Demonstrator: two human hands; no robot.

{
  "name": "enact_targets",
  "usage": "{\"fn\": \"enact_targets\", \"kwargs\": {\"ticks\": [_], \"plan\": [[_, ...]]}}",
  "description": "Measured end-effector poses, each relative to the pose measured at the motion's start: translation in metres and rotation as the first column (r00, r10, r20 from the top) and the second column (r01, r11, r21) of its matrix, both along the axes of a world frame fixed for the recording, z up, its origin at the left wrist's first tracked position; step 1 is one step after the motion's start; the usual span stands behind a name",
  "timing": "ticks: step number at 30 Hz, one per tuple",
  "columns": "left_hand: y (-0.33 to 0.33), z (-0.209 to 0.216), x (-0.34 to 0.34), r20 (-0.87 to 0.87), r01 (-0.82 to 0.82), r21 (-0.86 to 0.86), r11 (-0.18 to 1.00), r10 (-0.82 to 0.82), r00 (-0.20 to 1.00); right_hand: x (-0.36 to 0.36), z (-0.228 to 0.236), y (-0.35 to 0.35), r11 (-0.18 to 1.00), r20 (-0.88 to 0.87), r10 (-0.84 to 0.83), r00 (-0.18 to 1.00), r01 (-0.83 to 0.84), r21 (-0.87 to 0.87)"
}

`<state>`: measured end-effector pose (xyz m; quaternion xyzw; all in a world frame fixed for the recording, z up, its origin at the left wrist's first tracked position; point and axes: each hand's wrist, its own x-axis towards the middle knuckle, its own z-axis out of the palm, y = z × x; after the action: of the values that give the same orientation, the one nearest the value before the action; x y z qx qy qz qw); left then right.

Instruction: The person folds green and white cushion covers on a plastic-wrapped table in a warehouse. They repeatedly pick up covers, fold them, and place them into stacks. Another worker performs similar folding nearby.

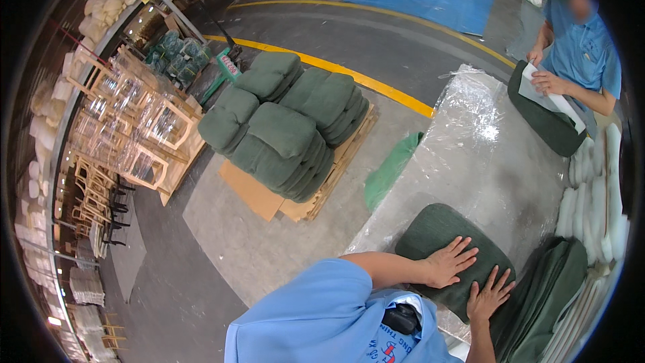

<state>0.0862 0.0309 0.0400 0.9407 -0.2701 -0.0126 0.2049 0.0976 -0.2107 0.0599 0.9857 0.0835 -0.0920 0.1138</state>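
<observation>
A dark green seat cushion [431, 230] lies on a plastic-wrapped table [470, 181]. Both of my hands rest on top of it. My left hand [451, 263] is flat near its middle, fingers spread. Closer to the cushion's right end, my right hand [489, 294] also presses down with fingers apart. Neither hand grips anything. Beside my right hand is a stack of dark green fabric covers [552, 292]. Across the table, a co-worker [578, 47] holds a white sheet-like piece [561, 99] against a green cover [527, 97].
Left of the table, green cushions [279, 134] are piled on a wooden pallet [349, 158]. A green bag or cloth [392, 171] lies by the table edge. White foam pieces [594, 208] stand at the right. Wrapped chair frames [144, 134] and a green pallet jack [218, 74] are farther left.
</observation>
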Motion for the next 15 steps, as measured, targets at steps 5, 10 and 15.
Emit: {"fn": "enact_targets", "kwargs": {"ticks": [5,10,15], "plan": [[-0.001,-0.002,-0.014,0.048,0.07,-0.08,0.994,-0.066,0.997,0.004,0.004,-0.003,0.997,0.023,-0.005,1.0,0.003,0.073],[0.019,-0.009,-0.076,0.159,0.157,-0.113,0.981,-0.138,0.978,0.005,-0.009,-0.009,0.98,0.131,-0.053,0.99,0.026,0.196],[0.028,-0.006,-0.105,0.007,-0.007,-0.204,0.979,0.009,1.0,0.013,-0.027,-0.035,0.792,0.235,-0.303,0.923,0.107,0.6]]}}
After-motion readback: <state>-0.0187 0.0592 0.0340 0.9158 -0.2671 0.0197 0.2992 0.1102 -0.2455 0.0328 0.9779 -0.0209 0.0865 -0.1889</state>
